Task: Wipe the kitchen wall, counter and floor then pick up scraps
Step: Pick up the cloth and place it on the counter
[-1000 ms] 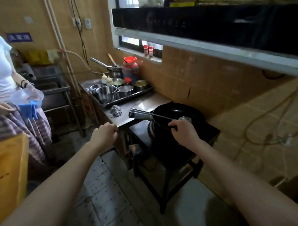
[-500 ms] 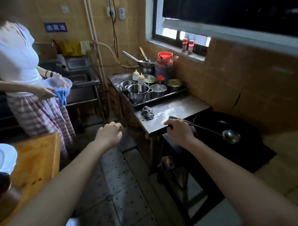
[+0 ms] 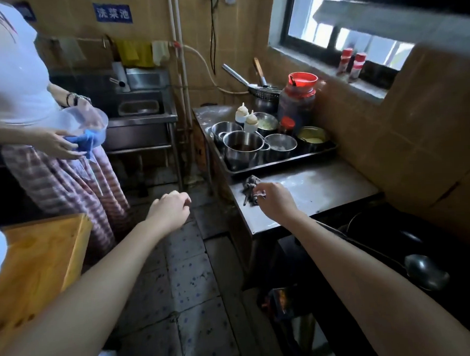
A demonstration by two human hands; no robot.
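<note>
The dark rag point(image 3: 249, 184) lies crumpled on the steel bench point(image 3: 323, 187), just in front of the tray point(image 3: 281, 163) at its left corner and close to the bench's open edge. The right hand point(image 3: 276, 203) reaches in from the near side of the tray. Its fingers point(image 3: 260, 191) are curled down onto the rag and appear to pinch its near end, though the hold looks shallow. The left hand point(image 3: 170, 210) hangs over the floor point(image 3: 190, 282), well to the left of the tray, fingers loosely bent and holding nothing.

No wiping looks started: the bench in front of the tray shows pale smears and dark specks.

The main risk is the thin grip. If only a corner of cloth is caught, the rag may slip off the edge beside the tray and drop to the floor. A wide first stroke toward the tray could also nudge it, rattling the steel pots point(image 3: 243, 148) or tipping the squeeze bottles point(image 3: 250, 120) standing at its back. Reaching for the tiled wall point(image 3: 415, 143) to the right of the tray would bring the forearm over that crowded tray. Another person point(image 3: 14, 79) stands well to the left of the tray, so a backward step could bump them.
</note>
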